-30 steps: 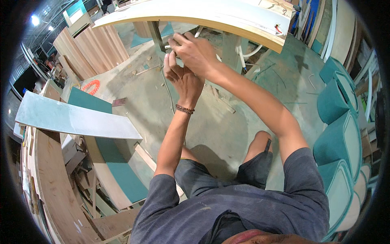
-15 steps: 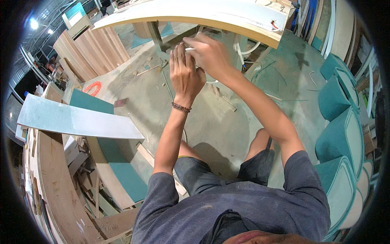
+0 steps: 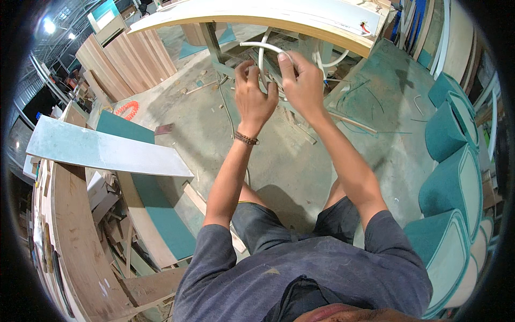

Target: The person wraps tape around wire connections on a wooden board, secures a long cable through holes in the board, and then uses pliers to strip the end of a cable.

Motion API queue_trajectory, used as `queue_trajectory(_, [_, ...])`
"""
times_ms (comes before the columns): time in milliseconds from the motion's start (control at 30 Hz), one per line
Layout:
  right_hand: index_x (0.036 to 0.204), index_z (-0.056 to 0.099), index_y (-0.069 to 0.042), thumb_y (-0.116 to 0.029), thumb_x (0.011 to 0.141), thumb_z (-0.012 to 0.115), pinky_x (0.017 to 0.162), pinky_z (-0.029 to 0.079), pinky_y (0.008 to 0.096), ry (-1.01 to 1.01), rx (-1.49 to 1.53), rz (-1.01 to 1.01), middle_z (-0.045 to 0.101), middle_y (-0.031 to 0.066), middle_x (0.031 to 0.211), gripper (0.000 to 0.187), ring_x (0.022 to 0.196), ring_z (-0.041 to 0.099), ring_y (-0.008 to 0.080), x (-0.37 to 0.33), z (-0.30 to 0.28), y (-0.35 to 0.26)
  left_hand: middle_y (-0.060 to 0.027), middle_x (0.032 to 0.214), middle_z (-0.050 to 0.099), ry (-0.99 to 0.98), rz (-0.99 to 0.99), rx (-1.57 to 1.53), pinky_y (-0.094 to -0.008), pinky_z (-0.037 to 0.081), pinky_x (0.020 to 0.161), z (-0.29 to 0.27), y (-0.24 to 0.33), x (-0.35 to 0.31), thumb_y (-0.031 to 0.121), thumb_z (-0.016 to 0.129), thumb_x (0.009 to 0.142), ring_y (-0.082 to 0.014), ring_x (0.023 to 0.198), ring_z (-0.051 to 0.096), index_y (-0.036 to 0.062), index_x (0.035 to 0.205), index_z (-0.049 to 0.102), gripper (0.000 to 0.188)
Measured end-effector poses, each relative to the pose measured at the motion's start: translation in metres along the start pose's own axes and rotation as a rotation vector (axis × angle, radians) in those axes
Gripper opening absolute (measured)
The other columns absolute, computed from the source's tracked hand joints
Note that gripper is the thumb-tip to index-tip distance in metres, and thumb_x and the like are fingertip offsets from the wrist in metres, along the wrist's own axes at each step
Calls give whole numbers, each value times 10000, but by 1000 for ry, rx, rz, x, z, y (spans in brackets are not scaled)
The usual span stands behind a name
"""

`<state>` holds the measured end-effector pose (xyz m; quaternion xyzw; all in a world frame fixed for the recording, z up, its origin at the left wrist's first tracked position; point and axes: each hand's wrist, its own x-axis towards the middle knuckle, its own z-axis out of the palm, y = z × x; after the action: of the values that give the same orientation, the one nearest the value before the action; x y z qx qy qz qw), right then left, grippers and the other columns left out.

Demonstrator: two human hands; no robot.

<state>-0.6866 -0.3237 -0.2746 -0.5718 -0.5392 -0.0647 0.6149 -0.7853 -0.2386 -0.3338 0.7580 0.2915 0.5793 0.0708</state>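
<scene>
A white cable (image 3: 261,47) hangs in front of a long curved white-topped table (image 3: 279,12). My right hand (image 3: 301,80) pinches it between thumb and fingers, and its free end sticks out to the left. Just left of it, my left hand (image 3: 253,102) has curled fingers standing apart from the thumb. A second stretch of white cable runs down through the gap between them; whether the fingers touch it is unclear. Both hands are below the table's near edge, above the floor. A beaded bracelet (image 3: 246,139) circles my left wrist.
More white cables (image 3: 335,60) hang under the table. Teal curved padded panels (image 3: 445,182) line the right side. At left, a white-and-teal board (image 3: 107,147) lies across wooden frames (image 3: 75,225). Wood scraps, thin wires and an orange coiled hose (image 3: 127,110) are on the floor.
My hands have drawn apart; my left hand has come lower and its fingers have curled. The cable's free end now shows beyond my right fingers. The view has shifted slightly.
</scene>
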Motion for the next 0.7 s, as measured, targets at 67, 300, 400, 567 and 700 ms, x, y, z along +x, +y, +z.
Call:
queue_trajectory(67, [991, 673, -32, -230, 997, 569, 596, 482, 456, 51, 14, -45, 660, 204, 751, 224, 683, 640, 419, -6, -1, 2, -193, 1242, 555, 11, -13, -167, -481, 510, 824, 8, 6, 6, 93, 679, 744, -385, 1079, 583, -4, 1069, 599, 349])
queue_trajectory(300, [1006, 689, -57, -246, 999, 569, 544, 488, 470, 64, -49, -197, 647, 173, 669, 224, 604, 644, 401, -7, -20, -11, -161, 1032, 554, 171, 148, 32, -463, 476, 734, 23, 19, 36, 81, 671, 800, -367, 959, 548, 23, 1064, 568, 290])
queue_trajectory(400, [968, 693, -26, -155, 946, 582, 563, 526, 464, -85, -346, -237, 675, 204, 698, 172, 642, 682, 391, 7, -9, -13, -160, 1068, 504, 198, 163, 178, -497, 421, 853, 20, 19, 21, 175, 704, 803, -381, 1011, 507, 41, 1081, 575, 335])
queue_trajectory(567, [957, 672, -5, -120, 850, 610, 609, 550, 509, -187, -519, -330, 675, 239, 698, 170, 665, 680, 431, 42, 5, -5, -216, 1324, 503, 188, 228, 213, -517, 396, 981, 12, 13, 29, 206, 696, 822, -420, 1208, 488, 4, 1160, 573, 412])
queue_trajectory(700, [966, 657, -12, -142, 893, 602, 603, 546, 503, -220, -525, -326, 667, 225, 673, 159, 666, 678, 423, 46, 2, -6, -217, 1367, 560, 48, 150, -102, -512, 436, 1019, 20, 2, 31, 121, 647, 841, -426, 1256, 523, -26, 1144, 585, 343])
